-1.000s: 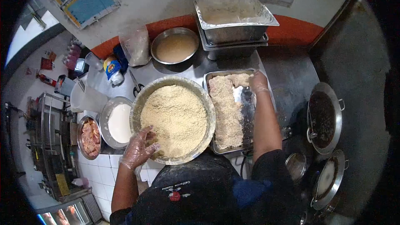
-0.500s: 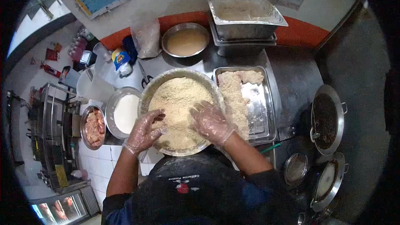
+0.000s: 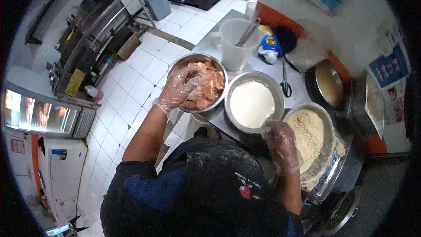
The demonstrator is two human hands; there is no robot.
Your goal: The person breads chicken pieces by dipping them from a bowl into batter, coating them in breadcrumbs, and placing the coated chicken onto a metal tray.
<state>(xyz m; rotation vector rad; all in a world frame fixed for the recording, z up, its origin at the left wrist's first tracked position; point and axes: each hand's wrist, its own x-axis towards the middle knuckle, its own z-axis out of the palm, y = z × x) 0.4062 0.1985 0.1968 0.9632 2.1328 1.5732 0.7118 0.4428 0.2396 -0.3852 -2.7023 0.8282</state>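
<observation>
My left hand [image 3: 180,87], in a clear plastic glove, is over a metal bowl [image 3: 170,73] of raw meat pieces [image 3: 210,85], which look like chicken. Its fingers are apart and touch the meat, with no piece lifted. My right hand [image 3: 283,142], gloved too, hovers by the near rim of a metal bowl [image 3: 280,90] of white liquid [image 3: 252,104]. Its fingers bend loosely with nothing visible in them; whether they touch the rim is unclear. Just right of that hand is a large bowl [image 3: 328,147] of pale, crumbly flour [image 3: 307,134].
A white pitcher [image 3: 237,50] stands behind the bowls, near scissors [image 3: 285,83] and a blue-and-yellow package [image 3: 270,46]. A pan [image 3: 326,83] of tan liquid is at the back right. Partly hidden, a metal tray [image 3: 326,182] holds coated pieces. White floor tiles [image 3: 127,90] lie left.
My view has turned left. Both hands have left the flour bowl: the left has moved onto the raw meat, the right to the near side of the white liquid bowl.
</observation>
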